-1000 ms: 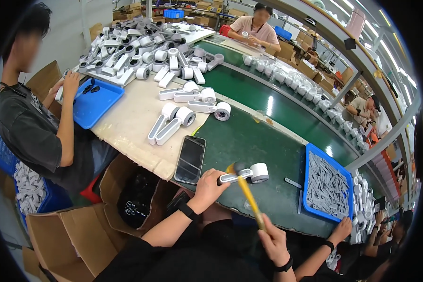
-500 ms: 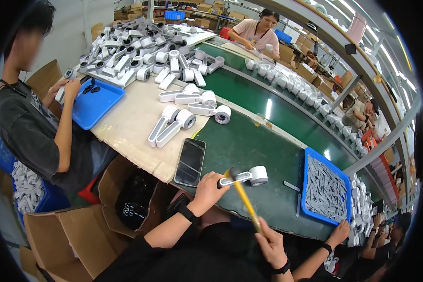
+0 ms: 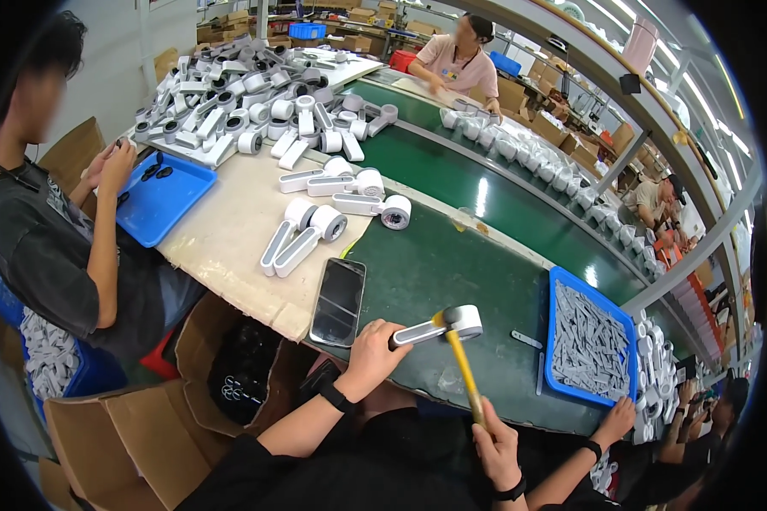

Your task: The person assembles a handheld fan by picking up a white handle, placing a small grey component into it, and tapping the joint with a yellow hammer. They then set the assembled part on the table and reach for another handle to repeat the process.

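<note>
My left hand is closed around the handle end of a white handheld device with a round, drum-like head. It is held low over the green table, its head pointing right. My right hand grips a hammer by the lower end of its yellow handle. The dark-and-yellow hammer head is at the neck of the device, where handle meets round head; whether they touch I cannot tell. Left of the device lies a black phone. Several similar white devices lie beyond the phone.
A blue tray of grey strips stands right, a co-worker's hand at its near corner. Another person on the left works beside a blue tray. A heap of white devices lies far left. Cardboard boxes stand below the table's edge.
The hammer head has shifted right along the device, from its handle to its neck. My left hand still grips the device. The co-worker on the left has brought both hands together higher up.
</note>
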Demonstrator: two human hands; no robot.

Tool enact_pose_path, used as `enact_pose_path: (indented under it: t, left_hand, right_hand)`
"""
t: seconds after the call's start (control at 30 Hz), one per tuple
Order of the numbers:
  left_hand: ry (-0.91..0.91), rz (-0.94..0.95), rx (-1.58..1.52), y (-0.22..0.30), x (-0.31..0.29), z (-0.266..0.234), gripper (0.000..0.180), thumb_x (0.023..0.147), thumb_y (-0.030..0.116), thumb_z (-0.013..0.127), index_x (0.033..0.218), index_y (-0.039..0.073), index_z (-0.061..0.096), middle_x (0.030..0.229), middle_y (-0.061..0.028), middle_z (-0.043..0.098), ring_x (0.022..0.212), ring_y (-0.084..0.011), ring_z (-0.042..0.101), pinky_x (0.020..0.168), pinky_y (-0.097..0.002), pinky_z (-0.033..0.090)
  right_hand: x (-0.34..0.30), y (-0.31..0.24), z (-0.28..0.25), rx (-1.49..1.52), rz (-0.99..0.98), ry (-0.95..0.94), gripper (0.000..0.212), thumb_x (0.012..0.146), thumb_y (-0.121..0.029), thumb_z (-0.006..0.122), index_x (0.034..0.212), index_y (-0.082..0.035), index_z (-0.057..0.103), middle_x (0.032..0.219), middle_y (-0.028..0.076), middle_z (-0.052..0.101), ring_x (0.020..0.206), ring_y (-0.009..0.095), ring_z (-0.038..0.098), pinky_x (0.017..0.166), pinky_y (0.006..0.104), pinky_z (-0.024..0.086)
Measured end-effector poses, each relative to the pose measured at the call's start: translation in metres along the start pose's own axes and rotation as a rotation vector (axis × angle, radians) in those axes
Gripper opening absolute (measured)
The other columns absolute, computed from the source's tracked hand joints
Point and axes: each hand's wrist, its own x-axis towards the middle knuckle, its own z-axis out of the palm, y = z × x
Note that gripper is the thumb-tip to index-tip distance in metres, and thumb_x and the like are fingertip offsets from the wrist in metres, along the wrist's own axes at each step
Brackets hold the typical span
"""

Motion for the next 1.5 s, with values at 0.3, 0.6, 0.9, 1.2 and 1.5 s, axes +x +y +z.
enact_pose_path:
  t: [0.3,0.6,0.9,1.2,1.5]
  left_hand:
    - [0.001,-0.008,0.041,0.001,0.0,-0.001,0.026,0.072,0.012,0.08,0.095,0.005,0.069,0.083,-0.0088,0.06,0.08,-0.0274,0.061,0.07,-0.0376,0.05]
    - [0.01,0.043,0.028,-0.001,-0.001,-0.004,0.026,0.074,0.014,0.08,0.096,0.005,0.069,0.085,-0.0091,0.061,0.082,-0.0289,0.06,0.074,-0.0387,0.05]
    - [-0.042,0.187,0.026,0.009,0.004,0.001,0.035,0.081,0.014,0.074,0.114,0.006,0.063,0.091,-0.0113,0.061,0.08,-0.0293,0.059,0.074,-0.0385,0.049]
    - [-0.559,-0.768,-1.172,0.032,0.01,-0.011,0.043,0.105,0.035,0.046,0.137,0.006,0.046,0.098,-0.0098,0.06,0.074,-0.0151,0.062,0.056,-0.0255,0.047]
    - [-0.082,0.131,0.081,0.019,0.01,-0.002,0.026,0.076,0.017,0.079,0.096,0.004,0.07,0.091,-0.01,0.062,0.09,-0.0309,0.059,0.078,-0.0396,0.05]
  right_hand:
    - [0.001,-0.015,0.008,-0.152,-0.194,-0.155,0.05,0.089,-0.003,0.064,0.137,0.003,0.053,0.076,0.01,0.059,0.067,0.012,0.055,0.066,0.0282,0.047]
    - [0.008,0.004,-0.005,-0.07,-0.045,0.088,0.049,0.089,-0.002,0.064,0.137,0.003,0.053,0.076,0.011,0.059,0.066,0.012,0.052,0.064,0.0258,0.045]
    - [0.002,0.02,-0.002,0.152,0.068,0.063,0.053,0.093,-0.003,0.059,0.145,-0.003,0.048,0.074,-0.003,0.056,0.056,0.001,0.046,0.051,0.0175,0.038]
    - [-0.018,0.005,-0.015,0.392,0.094,0.144,0.055,0.094,-0.002,0.057,0.147,-0.003,0.044,0.072,-0.001,0.057,0.05,0.002,0.044,0.046,0.017,0.035]
    - [-0.008,-0.004,-0.011,0.062,-0.018,-0.006,0.054,0.088,-0.001,0.066,0.14,0.002,0.05,0.082,0.011,0.063,0.071,0.012,0.058,0.067,0.024,0.046]
